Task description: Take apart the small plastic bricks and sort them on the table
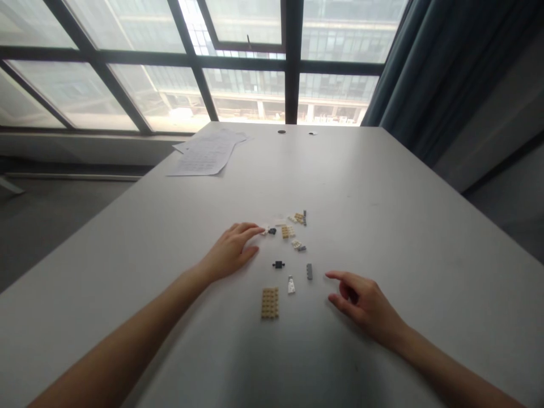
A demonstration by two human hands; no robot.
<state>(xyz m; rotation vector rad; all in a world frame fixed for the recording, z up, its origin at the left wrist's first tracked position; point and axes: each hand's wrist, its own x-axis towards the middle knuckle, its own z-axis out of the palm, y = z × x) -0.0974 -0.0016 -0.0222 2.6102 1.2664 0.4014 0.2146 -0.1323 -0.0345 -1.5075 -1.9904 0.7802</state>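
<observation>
Indoors, white table (382, 187), toy bricks (278, 264), windows (250, 85), curtain (425, 68)

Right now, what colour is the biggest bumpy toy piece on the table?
The biggest bumpy piece is tan, seen best in the head view.

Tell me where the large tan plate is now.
In the head view, the large tan plate lies on the white table, low near the centre, just left of a small white piece and slightly nearer the camera.
</observation>
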